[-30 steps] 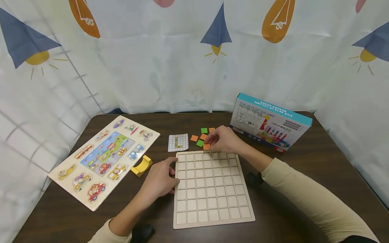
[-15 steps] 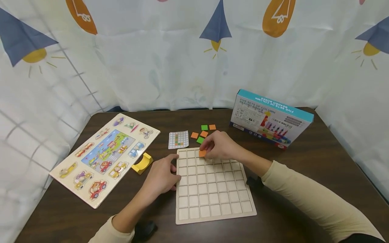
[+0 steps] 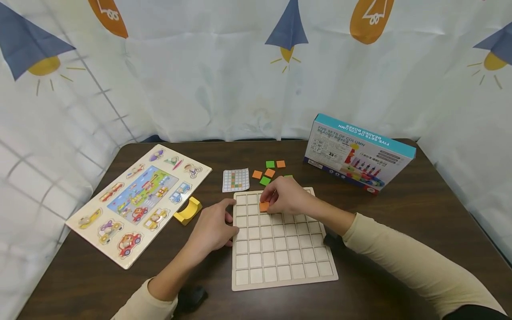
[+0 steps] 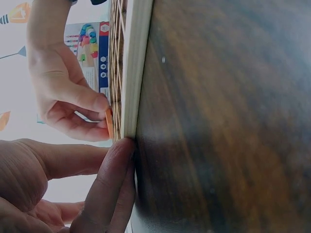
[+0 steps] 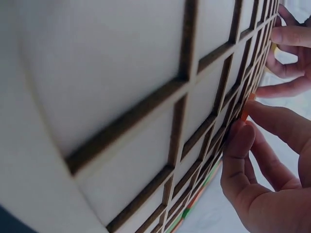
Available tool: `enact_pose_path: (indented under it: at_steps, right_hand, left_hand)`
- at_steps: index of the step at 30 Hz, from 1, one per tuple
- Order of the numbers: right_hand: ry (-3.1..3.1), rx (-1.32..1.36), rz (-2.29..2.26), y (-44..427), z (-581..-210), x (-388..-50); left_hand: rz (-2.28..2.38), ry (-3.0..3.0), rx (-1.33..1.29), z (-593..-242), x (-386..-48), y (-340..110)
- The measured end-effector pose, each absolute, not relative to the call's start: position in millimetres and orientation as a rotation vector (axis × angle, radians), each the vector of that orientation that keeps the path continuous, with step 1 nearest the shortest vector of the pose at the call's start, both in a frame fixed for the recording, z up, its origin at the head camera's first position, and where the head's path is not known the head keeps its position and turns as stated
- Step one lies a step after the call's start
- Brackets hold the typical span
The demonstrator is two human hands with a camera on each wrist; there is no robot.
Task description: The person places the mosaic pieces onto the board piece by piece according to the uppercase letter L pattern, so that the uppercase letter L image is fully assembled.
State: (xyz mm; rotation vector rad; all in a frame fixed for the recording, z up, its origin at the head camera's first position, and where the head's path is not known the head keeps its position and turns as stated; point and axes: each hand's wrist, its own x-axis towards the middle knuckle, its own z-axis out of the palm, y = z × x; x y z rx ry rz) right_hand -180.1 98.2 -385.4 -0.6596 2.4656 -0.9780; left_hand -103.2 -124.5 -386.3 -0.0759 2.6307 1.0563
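A pale wooden grid board [image 3: 280, 271] with square cells lies on the dark table. My right hand [image 3: 289, 195] pinches an orange square tile [image 3: 264, 206] between thumb and fingers at the third column, second row from the top. In the left wrist view the orange tile [image 4: 109, 124] sits tilted against the grid's surface. Along the board's left edge rests my left hand [image 3: 214, 226], its thumb and forefinger spread apart and touching the rim. Beyond the board lie several loose tiles, among them a green tile [image 3: 265, 181] and an orange tile [image 3: 270, 173].
A small pattern card [image 3: 236, 180] with coloured squares lies behind the board's left corner. A vehicle puzzle board [image 3: 140, 204] leans on a yellow curved block [image 3: 189, 210] at the left. The beaded-boxes carton [image 3: 358, 153] stands at the back right.
My right hand has brought the orange tile from the group at the back edge forward and left onto the grid. The left hand keeps its place at the board's edge.
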Motion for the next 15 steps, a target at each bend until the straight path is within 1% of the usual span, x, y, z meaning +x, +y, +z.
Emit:
enact_pose_path:
  at_steps: [15]
  right_hand:
    - [2.523, -0.689, -0.913, 93.2, -386.1, -177.7]
  left_hand:
    - [1.056, 2.613, -0.076, -385.8, -104.4, -125.0]
